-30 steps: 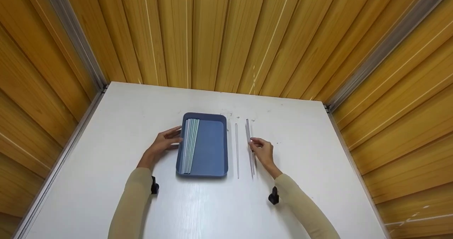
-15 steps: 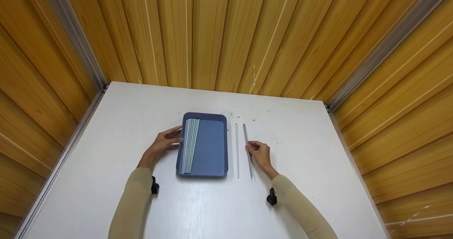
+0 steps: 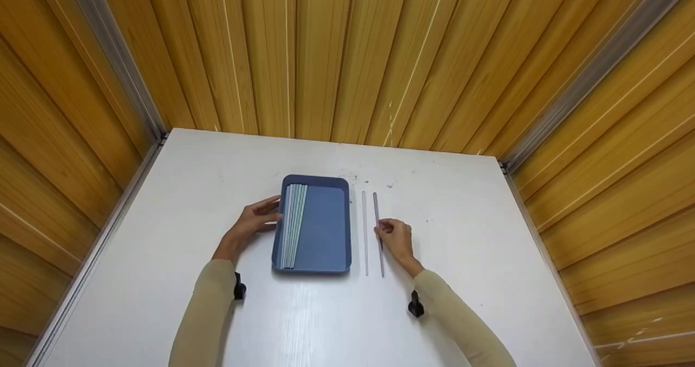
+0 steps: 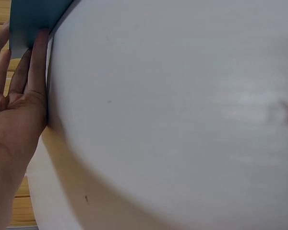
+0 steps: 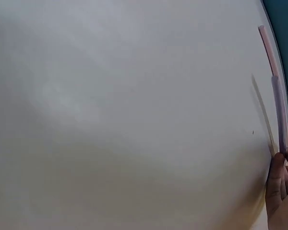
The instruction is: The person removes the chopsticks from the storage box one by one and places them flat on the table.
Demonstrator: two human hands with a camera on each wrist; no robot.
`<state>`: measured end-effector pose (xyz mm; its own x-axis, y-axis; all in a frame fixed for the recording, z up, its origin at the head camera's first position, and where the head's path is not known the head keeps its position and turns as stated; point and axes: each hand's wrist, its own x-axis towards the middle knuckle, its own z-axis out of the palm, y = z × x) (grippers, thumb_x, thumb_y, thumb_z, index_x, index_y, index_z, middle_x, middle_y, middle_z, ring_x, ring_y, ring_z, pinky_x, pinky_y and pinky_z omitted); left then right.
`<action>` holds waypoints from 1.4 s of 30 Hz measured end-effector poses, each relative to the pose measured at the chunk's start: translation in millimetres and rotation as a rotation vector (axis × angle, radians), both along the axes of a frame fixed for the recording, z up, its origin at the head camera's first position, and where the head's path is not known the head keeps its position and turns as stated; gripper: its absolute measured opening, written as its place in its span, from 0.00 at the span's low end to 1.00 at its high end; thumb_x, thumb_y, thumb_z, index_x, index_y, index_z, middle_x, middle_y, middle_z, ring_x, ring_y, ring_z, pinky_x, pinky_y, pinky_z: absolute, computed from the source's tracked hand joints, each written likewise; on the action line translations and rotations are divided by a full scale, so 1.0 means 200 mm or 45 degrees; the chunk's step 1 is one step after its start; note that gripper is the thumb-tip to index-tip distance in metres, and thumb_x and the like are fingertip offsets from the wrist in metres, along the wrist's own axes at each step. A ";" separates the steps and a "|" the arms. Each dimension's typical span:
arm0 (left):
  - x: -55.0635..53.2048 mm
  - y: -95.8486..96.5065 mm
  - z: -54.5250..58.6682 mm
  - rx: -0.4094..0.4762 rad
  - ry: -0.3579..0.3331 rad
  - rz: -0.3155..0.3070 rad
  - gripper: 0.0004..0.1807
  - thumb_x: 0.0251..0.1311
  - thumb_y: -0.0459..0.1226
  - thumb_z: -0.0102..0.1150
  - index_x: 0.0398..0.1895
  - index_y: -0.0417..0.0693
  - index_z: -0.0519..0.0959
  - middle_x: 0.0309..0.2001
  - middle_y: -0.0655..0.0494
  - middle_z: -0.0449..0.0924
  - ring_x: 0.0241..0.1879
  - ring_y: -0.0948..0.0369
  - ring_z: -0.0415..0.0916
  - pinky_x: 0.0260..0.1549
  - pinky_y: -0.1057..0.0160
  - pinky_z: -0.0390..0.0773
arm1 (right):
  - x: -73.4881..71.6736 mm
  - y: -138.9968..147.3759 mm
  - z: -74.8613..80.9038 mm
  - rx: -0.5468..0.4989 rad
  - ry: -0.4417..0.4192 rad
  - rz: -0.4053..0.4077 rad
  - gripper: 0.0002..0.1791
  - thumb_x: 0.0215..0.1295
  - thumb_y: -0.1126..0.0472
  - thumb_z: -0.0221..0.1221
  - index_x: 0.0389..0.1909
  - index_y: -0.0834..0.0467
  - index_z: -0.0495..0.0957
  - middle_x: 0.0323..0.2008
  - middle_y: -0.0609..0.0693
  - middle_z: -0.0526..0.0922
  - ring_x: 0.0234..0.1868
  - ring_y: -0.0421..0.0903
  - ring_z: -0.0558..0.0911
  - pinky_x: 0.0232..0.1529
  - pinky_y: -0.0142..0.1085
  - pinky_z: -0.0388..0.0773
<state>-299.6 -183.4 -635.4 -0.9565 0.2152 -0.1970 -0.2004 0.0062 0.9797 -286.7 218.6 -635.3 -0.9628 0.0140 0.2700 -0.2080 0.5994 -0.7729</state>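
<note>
In the head view my right hand (image 3: 398,240) pinches a purple straw (image 3: 376,207) between thumb and fingertips, close above the table. A paler straw, which looks pink (image 5: 267,45) in the right wrist view, lies roughly parallel between it and the tray. My left hand (image 3: 251,221) is at the left side of a blue rectangular tray (image 3: 347,236), its fingers extended and touching the wall. Inside the tray, several straws (image 3: 294,226) in pale green, blue and whitish tones lie side by side along the left wall. The left wrist view shows the left hand's palm and straight fingers (image 4: 37,67).
All of this stands on a white table (image 3: 315,323). Small dark specks (image 3: 366,182) dot its surface beyond the straws. Wood-patterned panels (image 3: 320,57) enclose the back and both sides, with grey metal posts (image 3: 117,52) at the corners.
My right hand has moved left and slightly nearer with the purple straw, bringing it closer to the straw on the table. My left hand keeps its place at the tray.
</note>
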 end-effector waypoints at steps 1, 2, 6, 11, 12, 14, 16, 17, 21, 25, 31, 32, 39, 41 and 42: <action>0.00 0.00 0.00 -0.003 -0.001 0.005 0.38 0.65 0.34 0.68 0.77 0.50 0.66 0.76 0.42 0.64 0.62 0.55 0.79 0.58 0.58 0.84 | 0.00 0.00 0.00 0.006 0.002 -0.003 0.08 0.60 0.71 0.69 0.40 0.70 0.87 0.32 0.60 0.89 0.32 0.51 0.86 0.32 0.25 0.81; 0.00 0.01 0.00 -0.007 0.005 0.003 0.38 0.64 0.34 0.68 0.77 0.50 0.66 0.76 0.42 0.64 0.61 0.56 0.80 0.58 0.58 0.84 | 0.00 0.00 -0.01 0.008 0.000 -0.008 0.08 0.60 0.71 0.69 0.40 0.70 0.86 0.32 0.60 0.89 0.32 0.51 0.86 0.32 0.24 0.80; 0.00 0.02 0.00 0.002 0.004 0.002 0.37 0.64 0.34 0.68 0.77 0.50 0.66 0.76 0.42 0.65 0.65 0.52 0.77 0.58 0.57 0.84 | 0.02 0.01 -0.01 -0.022 -0.006 -0.017 0.09 0.60 0.71 0.69 0.40 0.71 0.86 0.32 0.60 0.89 0.32 0.51 0.86 0.31 0.22 0.78; -0.01 0.02 0.00 0.021 0.004 -0.004 0.37 0.65 0.33 0.67 0.77 0.49 0.66 0.76 0.42 0.66 0.62 0.55 0.79 0.57 0.58 0.84 | 0.04 0.01 -0.02 -0.056 0.016 -0.023 0.09 0.60 0.72 0.69 0.40 0.71 0.86 0.31 0.61 0.88 0.32 0.51 0.86 0.31 0.22 0.79; -0.01 0.02 0.01 0.029 0.002 -0.003 0.37 0.65 0.33 0.67 0.77 0.49 0.66 0.76 0.42 0.66 0.61 0.55 0.80 0.57 0.59 0.85 | 0.04 0.01 -0.02 -0.058 0.016 -0.026 0.09 0.60 0.72 0.69 0.40 0.71 0.86 0.32 0.62 0.88 0.32 0.51 0.86 0.31 0.22 0.79; -0.01 0.02 0.01 0.035 -0.004 0.002 0.37 0.65 0.33 0.68 0.77 0.49 0.67 0.76 0.42 0.66 0.61 0.56 0.80 0.56 0.59 0.85 | 0.03 0.01 -0.01 -0.068 0.004 -0.030 0.08 0.60 0.71 0.69 0.40 0.71 0.86 0.32 0.62 0.88 0.32 0.53 0.86 0.31 0.22 0.79; -0.01 0.01 0.01 0.047 -0.007 0.000 0.37 0.65 0.33 0.67 0.77 0.49 0.66 0.76 0.41 0.65 0.63 0.54 0.79 0.57 0.59 0.85 | 0.03 0.01 -0.01 -0.073 -0.012 -0.039 0.08 0.60 0.71 0.69 0.40 0.71 0.86 0.32 0.62 0.88 0.33 0.54 0.87 0.32 0.22 0.79; -0.01 0.01 0.02 0.055 -0.011 0.003 0.37 0.65 0.32 0.67 0.77 0.49 0.66 0.76 0.41 0.65 0.63 0.53 0.78 0.57 0.58 0.84 | 0.02 0.01 -0.01 -0.074 -0.019 -0.042 0.08 0.60 0.71 0.69 0.40 0.71 0.86 0.32 0.62 0.88 0.33 0.54 0.87 0.31 0.22 0.79; -0.01 0.02 0.02 0.051 -0.018 -0.004 0.37 0.65 0.32 0.67 0.77 0.50 0.66 0.76 0.42 0.65 0.64 0.52 0.78 0.58 0.58 0.84 | 0.02 0.01 0.00 -0.073 -0.049 -0.054 0.09 0.61 0.70 0.69 0.40 0.71 0.86 0.32 0.63 0.89 0.32 0.51 0.87 0.30 0.22 0.80; -0.01 0.01 0.01 0.043 -0.005 -0.011 0.38 0.65 0.33 0.68 0.77 0.49 0.65 0.76 0.41 0.64 0.66 0.52 0.76 0.59 0.57 0.83 | 0.00 0.01 0.03 -0.090 -0.071 -0.048 0.09 0.62 0.69 0.69 0.40 0.71 0.86 0.32 0.63 0.89 0.29 0.43 0.85 0.27 0.21 0.78; 0.00 0.00 0.01 0.049 -0.020 0.007 0.39 0.64 0.35 0.69 0.77 0.50 0.65 0.76 0.44 0.66 0.71 0.48 0.70 0.61 0.56 0.82 | -0.07 -0.03 0.13 -0.112 0.020 0.004 0.08 0.60 0.70 0.70 0.39 0.71 0.87 0.30 0.63 0.89 0.26 0.45 0.84 0.25 0.20 0.76; 0.00 0.00 0.01 0.048 -0.027 0.014 0.39 0.63 0.35 0.69 0.77 0.51 0.66 0.76 0.44 0.66 0.72 0.48 0.70 0.61 0.56 0.82 | -0.08 -0.04 0.15 -0.103 0.041 0.014 0.08 0.60 0.70 0.70 0.38 0.71 0.87 0.30 0.63 0.89 0.26 0.46 0.85 0.25 0.19 0.76; 0.00 -0.01 0.01 0.043 -0.016 0.000 0.38 0.65 0.34 0.68 0.77 0.50 0.65 0.76 0.44 0.65 0.72 0.47 0.69 0.62 0.55 0.82 | -0.17 -0.16 0.32 -0.075 0.099 0.114 0.08 0.60 0.70 0.69 0.38 0.72 0.87 0.29 0.63 0.89 0.26 0.51 0.87 0.25 0.21 0.77; 0.01 -0.01 0.01 0.052 -0.016 -0.004 0.38 0.65 0.33 0.68 0.78 0.50 0.65 0.77 0.43 0.64 0.72 0.47 0.69 0.62 0.55 0.82 | -0.20 -0.20 0.36 -0.076 0.111 0.142 0.08 0.60 0.70 0.69 0.38 0.71 0.87 0.29 0.63 0.89 0.25 0.50 0.86 0.25 0.21 0.77; 0.01 -0.01 0.01 0.053 -0.017 -0.005 0.38 0.65 0.33 0.67 0.78 0.50 0.65 0.77 0.43 0.64 0.72 0.47 0.69 0.61 0.56 0.82 | -0.21 -0.22 0.38 -0.076 0.117 0.156 0.07 0.61 0.70 0.69 0.38 0.70 0.87 0.29 0.63 0.89 0.24 0.50 0.86 0.25 0.22 0.77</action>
